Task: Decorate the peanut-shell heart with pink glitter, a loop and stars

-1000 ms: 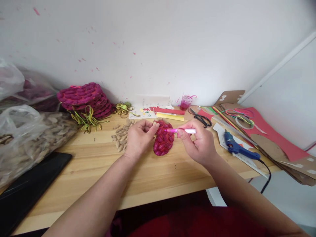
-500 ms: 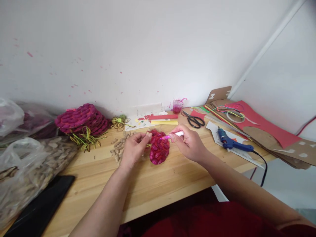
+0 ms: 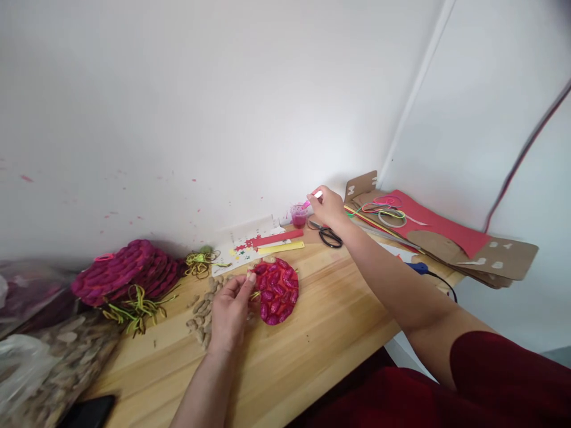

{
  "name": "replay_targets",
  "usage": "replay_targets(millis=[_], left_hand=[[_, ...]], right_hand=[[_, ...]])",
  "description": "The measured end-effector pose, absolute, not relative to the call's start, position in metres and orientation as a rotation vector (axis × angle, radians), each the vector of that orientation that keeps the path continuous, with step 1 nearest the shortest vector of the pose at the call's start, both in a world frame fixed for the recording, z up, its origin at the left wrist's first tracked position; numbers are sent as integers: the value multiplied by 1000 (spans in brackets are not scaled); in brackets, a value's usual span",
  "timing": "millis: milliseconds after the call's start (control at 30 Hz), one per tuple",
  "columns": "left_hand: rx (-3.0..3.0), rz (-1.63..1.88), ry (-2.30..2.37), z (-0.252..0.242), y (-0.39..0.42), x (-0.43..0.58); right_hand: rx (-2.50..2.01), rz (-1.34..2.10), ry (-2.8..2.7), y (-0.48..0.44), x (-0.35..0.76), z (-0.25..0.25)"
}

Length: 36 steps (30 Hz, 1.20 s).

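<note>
A round piece covered in red-painted peanut shells (image 3: 276,289) lies on the wooden table (image 3: 312,351). My left hand (image 3: 229,312) pinches its left edge, fingers closed on it. My right hand (image 3: 328,206) is stretched to the back of the table, closed on a small pink-tipped brush (image 3: 314,197). The brush tip hangs just above a little cup of pink paint (image 3: 298,215) by the wall.
Loose peanuts (image 3: 201,312) lie left of my left hand. A stack of painted shell rounds (image 3: 127,273) with yellow-green cords sits further left. Black scissors (image 3: 329,236), coloured paper strips (image 3: 272,242), a blue glue gun (image 3: 422,269) and cardboard with red sheets (image 3: 450,235) fill the right.
My right hand has left the red piece and reached back-right with the brush to the paint cup. The view has swung up and right. My left hand stays on the piece.
</note>
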<state>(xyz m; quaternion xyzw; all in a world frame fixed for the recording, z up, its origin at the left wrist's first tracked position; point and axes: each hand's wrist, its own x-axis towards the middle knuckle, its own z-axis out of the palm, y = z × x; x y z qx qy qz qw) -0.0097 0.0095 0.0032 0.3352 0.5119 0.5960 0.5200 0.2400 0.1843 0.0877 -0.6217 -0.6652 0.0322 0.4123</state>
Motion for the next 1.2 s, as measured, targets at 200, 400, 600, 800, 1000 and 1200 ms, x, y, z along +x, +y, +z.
replay_targets(millis=[200, 400, 600, 800, 1000, 1200], left_hand=[[722, 1464, 1205, 2, 11, -10], [626, 1454, 1200, 2, 8, -9], [650, 1400, 1185, 16, 10, -6], [707, 1415, 1188, 23, 25, -8], [716, 1405, 1188, 9, 24, -11], [807, 1391, 1218, 7, 19, -12]], right_hand=[[-1759, 56, -1795, 214, 230, 78], [-1916, 46, -1875, 229, 224, 72], [-1956, 52, -1900, 231, 224, 67], [-1899, 61, -1860, 229, 226, 66], [-1765, 114, -1774, 215, 229, 70], [-1523, 138, -1621, 165, 225, 87]])
